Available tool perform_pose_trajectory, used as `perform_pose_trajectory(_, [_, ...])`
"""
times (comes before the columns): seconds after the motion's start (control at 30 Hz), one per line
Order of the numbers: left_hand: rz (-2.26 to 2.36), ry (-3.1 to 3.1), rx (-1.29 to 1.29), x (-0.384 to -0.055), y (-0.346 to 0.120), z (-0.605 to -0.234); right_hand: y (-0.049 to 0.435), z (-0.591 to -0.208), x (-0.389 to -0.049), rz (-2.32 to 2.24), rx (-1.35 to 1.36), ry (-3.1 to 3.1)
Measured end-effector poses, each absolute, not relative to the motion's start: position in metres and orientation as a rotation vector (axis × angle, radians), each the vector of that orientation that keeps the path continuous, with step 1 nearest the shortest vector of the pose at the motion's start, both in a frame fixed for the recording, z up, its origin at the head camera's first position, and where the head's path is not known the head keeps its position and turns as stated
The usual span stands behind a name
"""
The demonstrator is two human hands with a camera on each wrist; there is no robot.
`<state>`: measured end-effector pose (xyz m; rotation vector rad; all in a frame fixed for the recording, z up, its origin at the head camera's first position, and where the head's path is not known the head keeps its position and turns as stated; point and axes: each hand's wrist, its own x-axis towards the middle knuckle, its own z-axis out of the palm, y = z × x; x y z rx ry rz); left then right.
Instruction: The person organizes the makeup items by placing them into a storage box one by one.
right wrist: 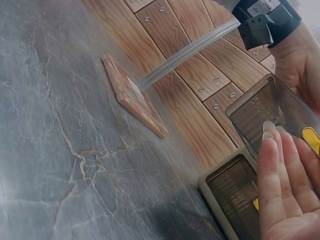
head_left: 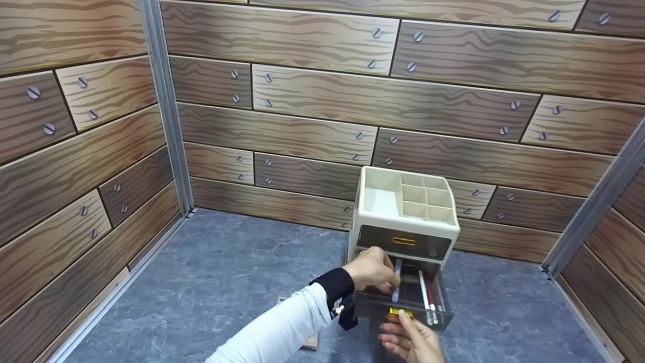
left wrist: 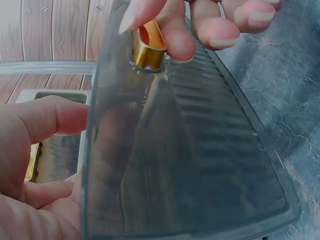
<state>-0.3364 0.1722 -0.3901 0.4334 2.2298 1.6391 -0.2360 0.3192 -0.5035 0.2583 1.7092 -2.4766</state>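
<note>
A cream desktop organizer (head_left: 408,222) stands near the back wall with its lower, smoky see-through drawer (head_left: 443,322) pulled out. My left hand (head_left: 373,269) reaches into it from the left, fingers curled down at a pale, slender stick (head_left: 396,292) that they seem to pinch. The left wrist view shows this hand behind the drawer front (left wrist: 190,165), which hides its fingertips. Below the front, my right hand (head_left: 413,338) pinches the gold handle (left wrist: 150,50) between thumb and forefinger, other fingers loosely bent. Slim white and reddish sticks (head_left: 427,292) lie along the drawer's right side.
Above the pulled-out drawer is a closed upper drawer (head_left: 403,242) with its own gold handle. Divided compartments (head_left: 426,196) top the organizer. A flat pinkish case (right wrist: 132,97) lies on the grey marbled table, partly behind my left arm in the head view. Wood-patterned walls surround the table.
</note>
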Motion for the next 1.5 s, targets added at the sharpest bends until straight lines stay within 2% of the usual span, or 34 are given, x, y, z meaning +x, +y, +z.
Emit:
perform_pose_trajectory(0.27, [1.637, 2.258, 0.482, -0.335, 0.167, -0.39, 0.317, -0.502, -0.235, -2.48, 0.298, 1.725])
perform_pose_trajectory(0.57, [1.752, 2.349, 0.823, -0.339, 0.158, -0.38, 0.317, -0.501, -0.235, -2.496, 0.345, 1.747])
perform_pose_trajectory(0.7, [1.869, 2.306, 0.882, -0.346, 0.153, -0.364, 0.318, -0.501, -0.235, -2.506, 0.354, 1.733])
perform_pose_trajectory(1.03, [2.057, 2.426, 0.887, -0.379, 0.136, -0.314, 0.316, -0.499, -0.234, -2.525, 0.327, 1.719])
perform_pose_trajectory(1.23, [1.91, 2.669, 0.863, -0.402, 0.129, -0.299, 0.317, -0.499, -0.233, -2.512, 0.319, 1.726])
perform_pose_trajectory(1.37, [1.781, 2.716, 0.756, -0.415, 0.131, -0.299, 0.317, -0.498, -0.232, -2.496, 0.332, 1.712])
perform_pose_trajectory(1.5, [1.824, 2.484, 0.564, -0.425, 0.134, -0.299, 0.315, -0.496, -0.233, -2.494, 0.313, 1.645])
